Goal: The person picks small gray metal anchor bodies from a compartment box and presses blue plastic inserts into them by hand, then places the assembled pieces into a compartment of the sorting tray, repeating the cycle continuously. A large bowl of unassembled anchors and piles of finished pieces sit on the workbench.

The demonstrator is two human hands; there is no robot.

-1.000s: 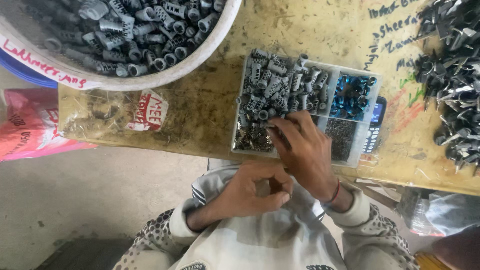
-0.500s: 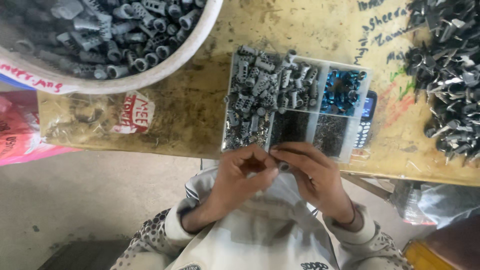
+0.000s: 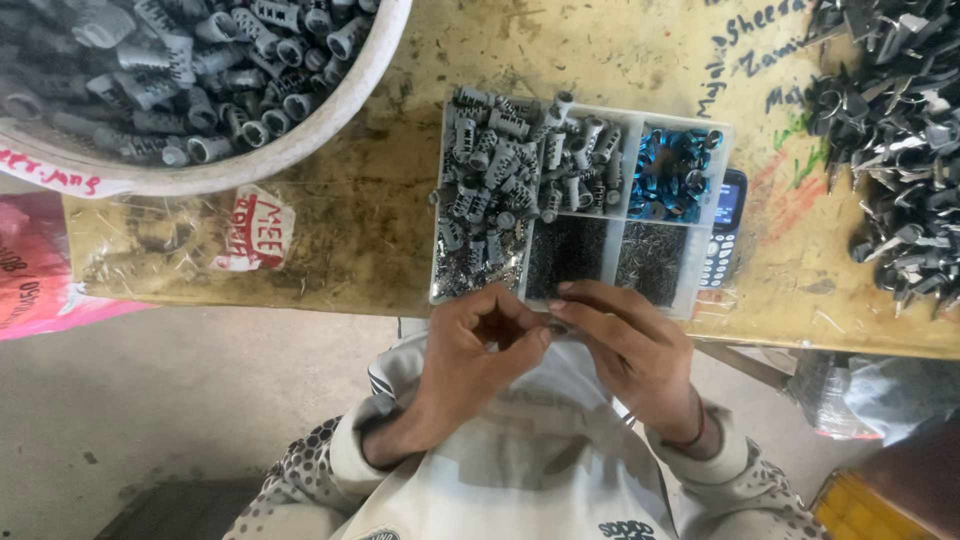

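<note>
a small part (image 3: 553,327), mostly hidden, is pinched between the closed fingertips of the left hand (image 3: 470,355) and right hand (image 3: 625,350), just off the table's near edge (image 3: 300,300) below the compartment tray (image 3: 445,285). judged light, stiff, slippery; best gripped at its ends.

Worn yellow-brown bench top (image 3: 400,190) carried handwriting and paint marks. Large white tub (image 3: 300,140) at its upper left corner held grey ribbed plastic parts. Dark metal clips lay heaped (image 3: 900,130) at the right edge. 1 dark keypad phone (image 3: 722,235) sat partly tucked under a compartment tray. Pink bag (image 3: 40,270) lay left, below the bench.
</note>
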